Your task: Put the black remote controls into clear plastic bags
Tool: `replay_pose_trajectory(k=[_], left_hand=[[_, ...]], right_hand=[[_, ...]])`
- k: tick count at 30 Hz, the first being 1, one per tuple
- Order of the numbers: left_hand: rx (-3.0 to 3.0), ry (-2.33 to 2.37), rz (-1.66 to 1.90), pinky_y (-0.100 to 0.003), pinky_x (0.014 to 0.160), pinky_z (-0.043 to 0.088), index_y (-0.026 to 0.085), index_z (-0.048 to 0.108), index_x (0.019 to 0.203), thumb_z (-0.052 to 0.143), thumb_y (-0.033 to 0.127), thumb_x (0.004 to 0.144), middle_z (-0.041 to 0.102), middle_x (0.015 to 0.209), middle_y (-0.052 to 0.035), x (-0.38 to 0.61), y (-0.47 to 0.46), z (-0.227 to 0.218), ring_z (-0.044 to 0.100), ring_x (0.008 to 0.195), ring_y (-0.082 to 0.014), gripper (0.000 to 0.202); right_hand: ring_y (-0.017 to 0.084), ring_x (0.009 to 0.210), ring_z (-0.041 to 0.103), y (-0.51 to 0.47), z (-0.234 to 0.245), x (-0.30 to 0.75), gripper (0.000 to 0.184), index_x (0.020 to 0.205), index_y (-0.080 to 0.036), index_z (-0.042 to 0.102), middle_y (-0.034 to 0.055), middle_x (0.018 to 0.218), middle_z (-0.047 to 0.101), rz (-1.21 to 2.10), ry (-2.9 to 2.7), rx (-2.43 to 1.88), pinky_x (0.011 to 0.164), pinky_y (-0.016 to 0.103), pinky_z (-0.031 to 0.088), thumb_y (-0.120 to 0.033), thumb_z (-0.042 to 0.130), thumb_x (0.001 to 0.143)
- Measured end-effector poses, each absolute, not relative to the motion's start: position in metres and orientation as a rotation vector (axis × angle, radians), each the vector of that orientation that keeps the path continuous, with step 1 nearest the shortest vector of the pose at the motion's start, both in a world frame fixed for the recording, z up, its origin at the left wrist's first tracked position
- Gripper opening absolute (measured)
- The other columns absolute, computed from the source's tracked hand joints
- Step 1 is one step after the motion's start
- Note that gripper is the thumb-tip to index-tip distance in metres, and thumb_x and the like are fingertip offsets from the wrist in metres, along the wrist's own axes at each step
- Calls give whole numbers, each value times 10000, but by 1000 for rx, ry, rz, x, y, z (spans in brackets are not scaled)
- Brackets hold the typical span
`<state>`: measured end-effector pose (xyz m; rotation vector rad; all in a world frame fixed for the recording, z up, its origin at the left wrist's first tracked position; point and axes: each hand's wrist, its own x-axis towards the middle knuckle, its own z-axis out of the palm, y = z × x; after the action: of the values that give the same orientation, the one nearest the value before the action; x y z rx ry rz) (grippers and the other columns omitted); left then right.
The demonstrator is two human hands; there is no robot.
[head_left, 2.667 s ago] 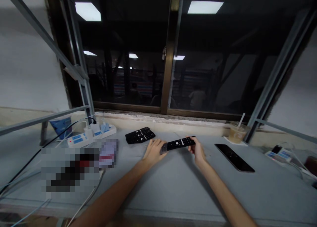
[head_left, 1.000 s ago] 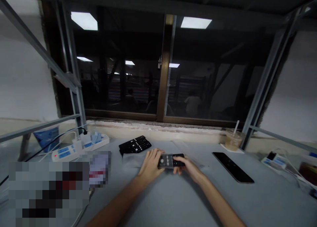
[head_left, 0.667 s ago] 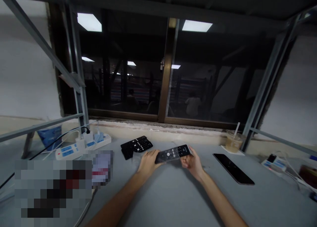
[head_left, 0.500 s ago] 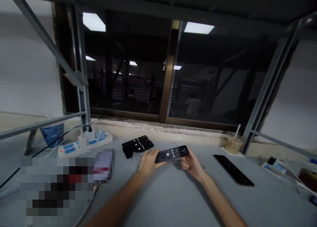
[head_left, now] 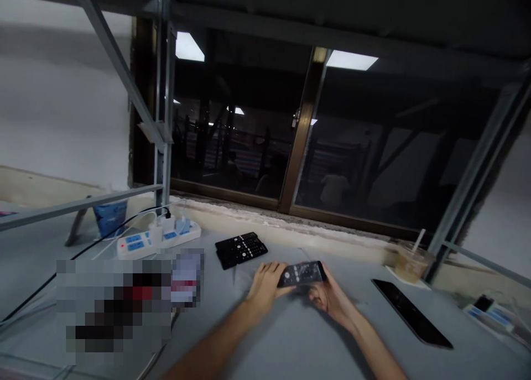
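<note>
Both hands hold one black remote control [head_left: 301, 272] just above the grey table [head_left: 290, 341], its buttons facing up. My left hand [head_left: 265, 285] grips the remote's left end with curled fingers. My right hand [head_left: 329, 298] closes around its right end from below. Two more black remotes [head_left: 241, 249] lie side by side on the table a little beyond and left of my left hand.
A dark phone [head_left: 410, 319] lies flat to the right, and behind it stands an iced drink cup [head_left: 409, 263] with a straw. A white power strip [head_left: 160, 238] with plugs and cables sits at the left. A dark window runs behind the table.
The view has swung to the left. Both hands kept hold of the remote and lowered it slightly toward the table. The two other remotes have not moved.
</note>
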<state>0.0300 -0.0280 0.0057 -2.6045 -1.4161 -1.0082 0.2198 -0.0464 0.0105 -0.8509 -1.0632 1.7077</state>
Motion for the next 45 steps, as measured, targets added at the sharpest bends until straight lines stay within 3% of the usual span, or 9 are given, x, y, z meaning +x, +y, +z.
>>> replay_pose_trajectory(k=[7, 13, 18, 22, 28, 33, 39, 45], left_hand=[[-2649, -1379, -1024, -365, 830, 394, 225, 547, 1056, 638, 429, 726, 624, 1003, -40, 33, -28, 5, 580, 927, -224, 399], [-2700, -1337, -988, -344, 878, 368, 249, 527, 1088, 636, 436, 727, 608, 1030, -16, 38, -30, 1, 558, 968, -200, 421], [-2742, -1329, -914, -342, 891, 355, 257, 528, 1087, 599, 459, 750, 601, 1031, -20, 39, -35, 2, 545, 970, -196, 400], [-2784, -1326, -811, -350, 894, 353, 250, 531, 1096, 557, 495, 768, 601, 1039, -32, 41, -36, 0, 543, 977, -207, 410], [-2808, -1341, -695, -362, 878, 365, 236, 541, 1085, 555, 495, 769, 601, 1044, -50, 39, -34, 0, 547, 980, -224, 409], [-2817, -1335, -741, -362, 884, 371, 250, 534, 1105, 609, 460, 740, 604, 1043, -39, 38, -34, 4, 560, 963, -220, 428], [-2800, -1409, -816, -364, 870, 404, 226, 524, 1134, 617, 450, 733, 618, 1037, -49, 35, -31, 7, 565, 975, -229, 468], [-2780, -1478, -881, -383, 898, 391, 205, 491, 1134, 610, 434, 721, 617, 1072, -57, 31, -32, 4, 554, 1007, -238, 487]], right_hand=[[71, 478, 420, -45, 1, 220, 488, 1049, -254, 620, -18, 563, 503, 1472, -1051, -978, 410, 167, 300, -559, 633, 668], [56, 469, 315, -40, -10, 230, 596, 1139, -262, 578, -46, 558, 428, 1338, -1162, -1049, 437, 186, 274, -536, 686, 621], [67, 483, 312, -43, -13, 227, 562, 1127, -257, 585, -24, 627, 487, 1301, -1304, -1100, 451, 211, 279, -493, 695, 629], [86, 473, 337, -43, -9, 222, 529, 1075, -248, 603, -11, 611, 527, 1231, -1453, -1191, 441, 223, 279, -509, 678, 621], [82, 398, 323, -28, -23, 220, 568, 908, -226, 636, 34, 675, 597, 1130, -1511, -1223, 367, 246, 233, -651, 639, 531], [88, 424, 357, -36, -19, 210, 533, 885, -203, 634, 12, 607, 545, 1111, -1467, -1246, 379, 236, 252, -645, 603, 590], [97, 456, 427, -44, -5, 211, 569, 1165, -170, 529, -31, 520, 513, 1133, -1395, -1241, 418, 202, 307, -477, 581, 688], [126, 509, 541, -36, -3, 220, 560, 1155, -152, 538, 54, 717, 639, 1414, -1161, -1231, 430, 217, 366, -505, 318, 779]])
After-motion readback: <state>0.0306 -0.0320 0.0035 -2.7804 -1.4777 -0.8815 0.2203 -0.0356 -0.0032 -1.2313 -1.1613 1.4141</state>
